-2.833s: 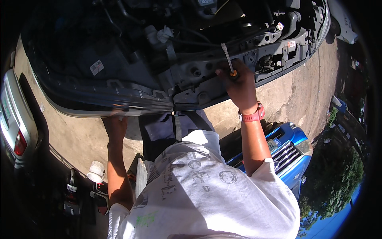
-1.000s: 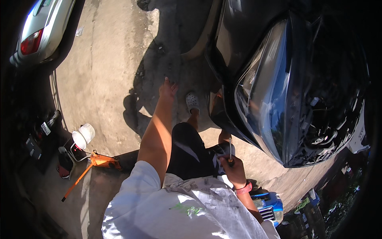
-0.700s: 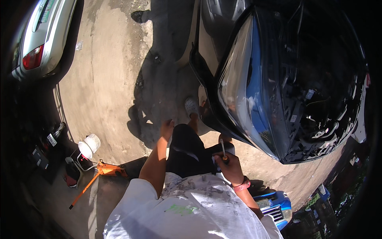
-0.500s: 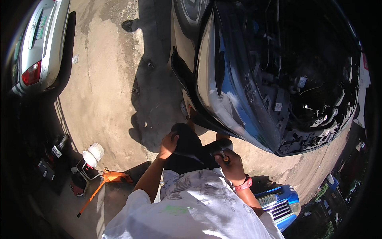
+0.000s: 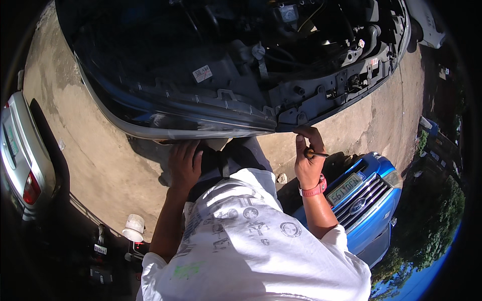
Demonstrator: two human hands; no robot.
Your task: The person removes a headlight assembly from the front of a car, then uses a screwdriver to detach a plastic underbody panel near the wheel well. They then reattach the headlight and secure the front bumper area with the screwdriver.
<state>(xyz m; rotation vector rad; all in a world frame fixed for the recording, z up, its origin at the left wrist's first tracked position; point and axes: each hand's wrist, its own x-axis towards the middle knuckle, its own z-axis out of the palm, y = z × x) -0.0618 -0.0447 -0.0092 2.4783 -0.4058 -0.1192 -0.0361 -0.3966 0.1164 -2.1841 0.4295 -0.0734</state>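
In front of me stands a dark car (image 5: 201, 131) with its engine bay (image 5: 301, 65) exposed and its front end partly stripped. My right hand (image 5: 310, 168) is closed round a small screwdriver (image 5: 316, 154) with an orange and black handle, its shaft pointing right. The index finger of that hand reaches the car's front edge beside the corner of the headlight (image 5: 221, 118). Just below the bumper side, my left hand (image 5: 184, 168) has its fingers stretched out and holds nothing; whether its fingertips touch the car I cannot tell.
A blue vehicle (image 5: 359, 200) with a chrome grille stands close behind me on the right. A silver car (image 5: 30, 155) is parked at the far left. Near the lower left stands a white bucket (image 5: 134, 227). The concrete ground (image 5: 120, 170) is sunlit.
I have turned right and come up to the car's front corner. My right hand has risen with the screwdriver to the front edge; my left hand has moved from my leg to the car's side.
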